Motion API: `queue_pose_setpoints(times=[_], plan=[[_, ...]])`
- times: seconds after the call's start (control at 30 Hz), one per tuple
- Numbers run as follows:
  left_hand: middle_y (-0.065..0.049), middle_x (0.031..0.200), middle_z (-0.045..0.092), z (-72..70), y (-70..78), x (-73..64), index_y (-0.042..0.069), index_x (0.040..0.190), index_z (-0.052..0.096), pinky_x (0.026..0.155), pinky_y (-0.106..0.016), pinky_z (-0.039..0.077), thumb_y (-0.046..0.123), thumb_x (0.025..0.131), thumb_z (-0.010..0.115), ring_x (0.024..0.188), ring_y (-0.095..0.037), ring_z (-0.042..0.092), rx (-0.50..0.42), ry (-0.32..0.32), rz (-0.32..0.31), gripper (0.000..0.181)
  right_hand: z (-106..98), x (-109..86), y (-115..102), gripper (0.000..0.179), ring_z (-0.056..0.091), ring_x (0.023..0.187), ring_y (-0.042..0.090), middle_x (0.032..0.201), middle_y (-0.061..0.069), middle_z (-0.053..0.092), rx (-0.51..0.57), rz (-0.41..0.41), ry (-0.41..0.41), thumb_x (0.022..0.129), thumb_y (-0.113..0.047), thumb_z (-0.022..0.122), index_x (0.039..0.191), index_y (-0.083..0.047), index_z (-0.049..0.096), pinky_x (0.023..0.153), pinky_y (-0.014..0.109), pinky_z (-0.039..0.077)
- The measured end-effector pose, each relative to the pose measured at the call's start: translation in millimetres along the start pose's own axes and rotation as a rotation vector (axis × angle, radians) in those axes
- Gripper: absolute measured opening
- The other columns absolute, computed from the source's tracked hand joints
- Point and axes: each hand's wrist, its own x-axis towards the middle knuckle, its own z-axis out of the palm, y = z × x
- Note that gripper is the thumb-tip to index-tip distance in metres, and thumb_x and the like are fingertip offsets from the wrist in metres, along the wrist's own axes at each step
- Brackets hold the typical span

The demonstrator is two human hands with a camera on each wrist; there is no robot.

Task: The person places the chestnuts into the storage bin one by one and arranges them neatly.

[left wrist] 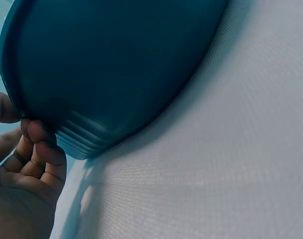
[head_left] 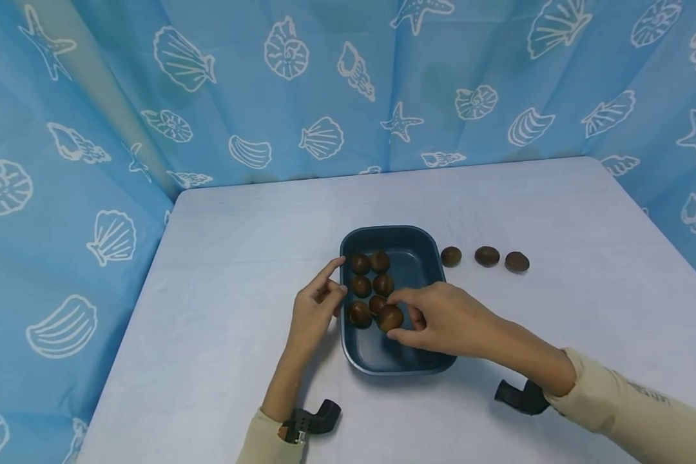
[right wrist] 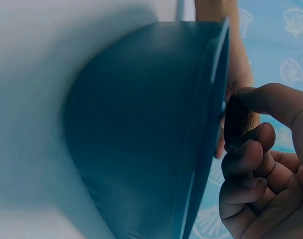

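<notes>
The right hand [head_left: 441,319] pinches a nut [head_left: 390,318] between thumb and fingertips, just above the tray [head_left: 391,362]. The left hand [head_left: 316,301] has its fingertips at the tray's rim, with the other fingers curled beside the outer wall; whether it pinches that rim or merely steadies it, I cannot tell. The tray sits on the counter [head_left: 226,270] between the two hands.

Judging by how things lie, filling the tray is well along. Six nuts are already inside, in two rough columns between the left fingertips and the right: the nearer pair [head_left: 359,314] lies just beside the held nut, the others beyond it. The seventh is in the right hand's grip, not yet released. Three seem left: one nut [head_left: 451,256] just outside the tray, beyond the right hand, and two more [head_left: 487,256] farther to its right.
</notes>
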Motion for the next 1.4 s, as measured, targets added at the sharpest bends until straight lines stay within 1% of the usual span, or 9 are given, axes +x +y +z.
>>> queue_pose_setpoints(times=[0.1, 0.3, 0.53, 0.6, 0.67, 0.9, 1.13, 1.27, 1.4], plan=[[-0.012, 0.081, 0.058, -0.2, -0.4, 0.2, 0.011, 0.143, 0.056, 0.060, -0.032, 0.045, 0.003, 0.097, 0.056, 0.066, -0.026, 0.051, 0.005, 0.002, 0.000, 0.046, 3, 4.2, -1, 0.041, 0.042, 0.049, -0.002, 0.060, -0.017, 0.046, 0.001, -0.017, -0.038, 0.086, -0.032, 0.079, 0.118, -0.008, 0.070, 0.045, 0.020, 0.039], [-0.016, 0.081, 0.058, -0.9, -0.5, 0.6, 0.008, 0.143, 0.056, 0.061, -0.034, 0.045, 0.002, 0.097, 0.055, 0.064, -0.023, 0.051, 0.006, -0.004, 0.015, 0.046, 10, 13.1, -4, 0.042, 0.042, 0.049, -0.001, 0.058, -0.016, 0.047, -0.008, -0.038, -0.082, 0.086, -0.032, 0.078, 0.119, -0.008, 0.070, 0.045, 0.020, 0.039], [-0.007, 0.078, 0.057, -0.9, -1.5, 0.8, 0.008, 0.142, 0.056, 0.056, -0.023, 0.041, 0.002, 0.097, 0.055, 0.063, -0.022, 0.050, 0.003, 0.001, 0.023, 0.046, 18, 22.9, -7, 0.041, 0.041, 0.048, -0.001, 0.056, -0.015, 0.046, -0.025, -0.078, -0.120, 0.086, -0.032, 0.077, 0.118, -0.007, 0.070, 0.044, 0.020, 0.036], [-0.007, 0.078, 0.057, -0.7, -2.0, 1.2, 0.008, 0.142, 0.056, 0.055, -0.022, 0.040, 0.002, 0.097, 0.055, 0.063, -0.022, 0.051, 0.001, 0.000, 0.026, 0.046, 20, 24.9, -7, 0.042, 0.041, 0.048, -0.001, 0.056, -0.015, 0.047, -0.034, -0.084, -0.123, 0.086, -0.032, 0.077, 0.119, -0.006, 0.070, 0.045, 0.020, 0.037], [-0.008, 0.079, 0.058, -0.5, -2.1, 1.3, 0.009, 0.142, 0.056, 0.055, -0.022, 0.040, 0.002, 0.097, 0.055, 0.063, -0.023, 0.051, -0.001, -0.003, 0.027, 0.046, 23, 26.7, -7, 0.042, 0.042, 0.048, -0.001, 0.057, -0.015, 0.047, -0.037, -0.089, -0.128, 0.086, -0.031, 0.077, 0.119, -0.005, 0.070, 0.045, 0.020, 0.038], [-0.020, 0.083, 0.058, -0.4, 0.1, 0.9, 0.009, 0.143, 0.056, 0.057, -0.023, 0.041, 0.003, 0.097, 0.055, 0.064, -0.026, 0.051, 0.006, -0.005, 0.018, 0.046, 28, 31.6, -5, 0.040, 0.043, 0.046, -0.001, 0.055, -0.015, 0.048, -0.023, -0.089, -0.153, 0.086, -0.029, 0.077, 0.118, -0.006, 0.070, 0.043, 0.020, 0.037], [-0.006, 0.080, 0.057, -0.5, 1.7, 1.2, 0.009, 0.142, 0.057, 0.057, -0.023, 0.041, 0.004, 0.096, 0.056, 0.064, -0.022, 0.051, 0.010, 0.004, 0.006, 0.046, 36, 37.8, -2, 0.039, 0.043, 0.045, 0.000, 0.055, -0.013, 0.047, -0.031, -0.066, -0.168, 0.086, -0.027, 0.078, 0.118, -0.007, 0.070, 0.042, 0.020, 0.036], [-0.004, 0.079, 0.057, -0.5, 0.4, 1.0, 0.008, 0.142, 0.057, 0.057, -0.022, 0.041, 0.003, 0.095, 0.056, 0.063, -0.019, 0.051, 0.011, 0.013, 0.007, 0.047, 42, 41.9, 1, 0.039, 0.044, 0.046, 0.002, 0.055, -0.012, 0.046, -0.061, -0.038, -0.159, 0.086, -0.028, 0.079, 0.119, -0.008, 0.070, 0.042, 0.021, 0.036], [-0.004, 0.079, 0.057, -1.0, -0.4, 0.6, 0.008, 0.142, 0.057, 0.056, -0.022, 0.040, 0.003, 0.096, 0.056, 0.063, -0.019, 0.051, 0.008, 0.012, 0.006, 0.046, 47, 44.4, 1, 0.040, 0.044, 0.047, 0.002, 0.055, -0.012, 0.046, -0.094, -0.042, -0.152, 0.086, -0.030, 0.079, 0.117, -0.008, 0.070, 0.043, 0.021, 0.037]])
